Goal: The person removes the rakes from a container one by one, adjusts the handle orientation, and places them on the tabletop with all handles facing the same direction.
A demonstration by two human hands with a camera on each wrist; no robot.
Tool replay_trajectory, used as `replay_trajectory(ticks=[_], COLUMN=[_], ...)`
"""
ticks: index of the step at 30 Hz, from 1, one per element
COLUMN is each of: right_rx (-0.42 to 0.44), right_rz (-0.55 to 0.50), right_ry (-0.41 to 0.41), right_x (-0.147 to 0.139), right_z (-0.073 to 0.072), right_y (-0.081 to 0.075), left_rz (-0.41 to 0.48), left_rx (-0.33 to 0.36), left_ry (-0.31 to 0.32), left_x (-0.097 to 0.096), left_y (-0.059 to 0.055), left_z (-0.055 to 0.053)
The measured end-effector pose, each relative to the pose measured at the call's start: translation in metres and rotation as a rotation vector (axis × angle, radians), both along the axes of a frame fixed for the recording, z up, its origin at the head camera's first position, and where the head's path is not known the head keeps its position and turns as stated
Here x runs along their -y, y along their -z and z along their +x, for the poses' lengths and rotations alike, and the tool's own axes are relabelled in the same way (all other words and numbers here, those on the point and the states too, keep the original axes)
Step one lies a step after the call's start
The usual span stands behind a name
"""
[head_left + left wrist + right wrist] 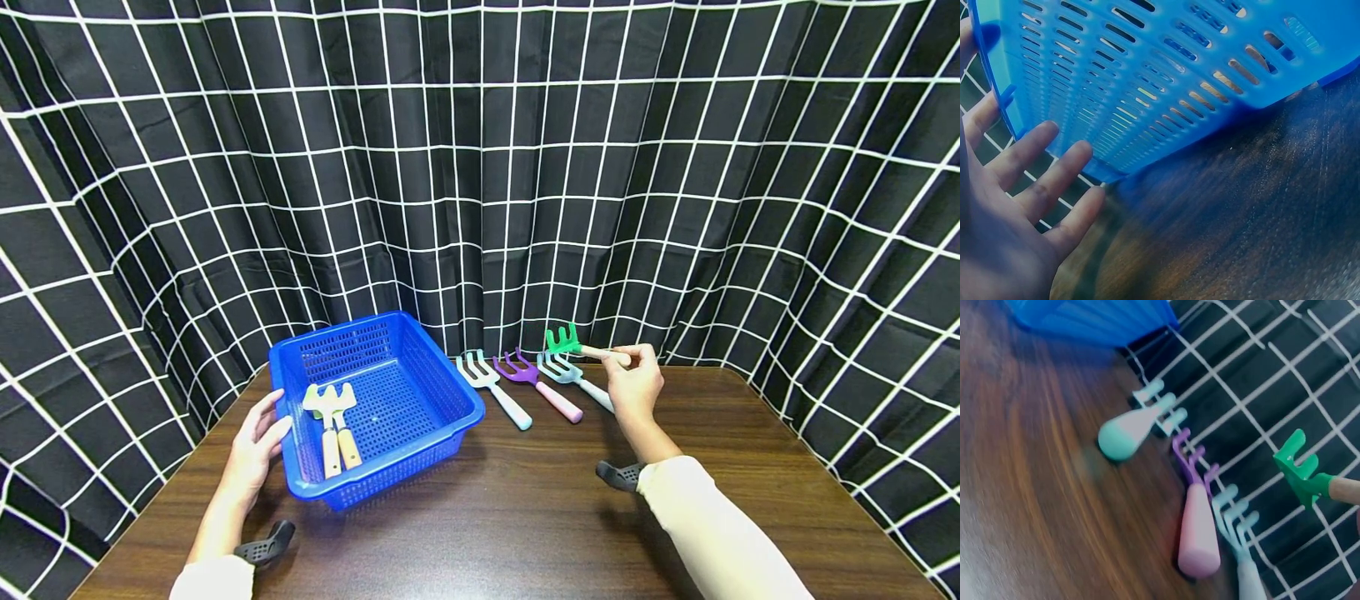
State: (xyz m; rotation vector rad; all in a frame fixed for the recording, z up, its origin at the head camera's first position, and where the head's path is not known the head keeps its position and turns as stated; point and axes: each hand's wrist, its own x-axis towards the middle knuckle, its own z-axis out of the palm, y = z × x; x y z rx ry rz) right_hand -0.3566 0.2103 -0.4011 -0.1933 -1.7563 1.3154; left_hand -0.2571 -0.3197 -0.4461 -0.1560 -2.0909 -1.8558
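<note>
My right hand (636, 385) pinches the end of the wooden handle of a small green garden rake (564, 340), held up above the table with its tines to the left. In the right wrist view the green rake head (1300, 472) shows in front of the curtain. My left hand (257, 440) holds the left rim of a blue plastic basket (375, 496); in the left wrist view several fingers (1063, 169) extend outside its slotted wall. Two pale green garden tools (330, 433) with wooden handles lie inside, against the basket's left side.
On the table (525, 517), right of the basket, lie a pale mint garden fork (504, 400), a purple fork with a pink handle (551, 396) and a light blue fork (577, 382). A black curtain with white grid lines (487, 208) hangs along the table's back edge.
</note>
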Motion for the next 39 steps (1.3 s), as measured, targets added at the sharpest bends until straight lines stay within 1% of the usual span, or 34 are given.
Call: replay_trajectory(ticks=[5,13,17,21,24,31,36,39], right_rx=[0.037,0.050,0.076,0.093,0.098,0.126,0.149,0.171], right_rz=[0.008,0.020,0.009,-0.006,-0.005,0.034,0.055,0.075], right_ry=[0.065,0.143,0.174,0.198,0.206,0.192,0.205,0.193], right_x=[-0.013,-0.030,-0.038,-0.045,-0.048,-0.054,-0.060,-0.063], right_z=[-0.005,-0.010,-0.012,-0.013,-0.012,-0.009,-0.010,-0.008], right_y=[0.007,0.017,0.027,0.036,0.040,0.048,0.054,0.054], left_rz=[0.021,0.019,0.018,0.009,0.004,0.018,0.001,-0.015], left_rx=[-0.009,-0.003,-0.005,0.007,0.012,-0.001,0.005,0.006], left_ry=[0.008,-0.002,0.000,-0.002,-0.006,-0.002,-0.007,-0.017], left_x=[0.001,0.001,0.000,0.000,0.000,0.000,0.000,0.000], left_y=[0.001,0.001,0.000,0.000,0.000,0.000,0.000,0.000], left_z=[0.000,-0.001,-0.001,-0.001,0.000,0.000,0.000,0.000])
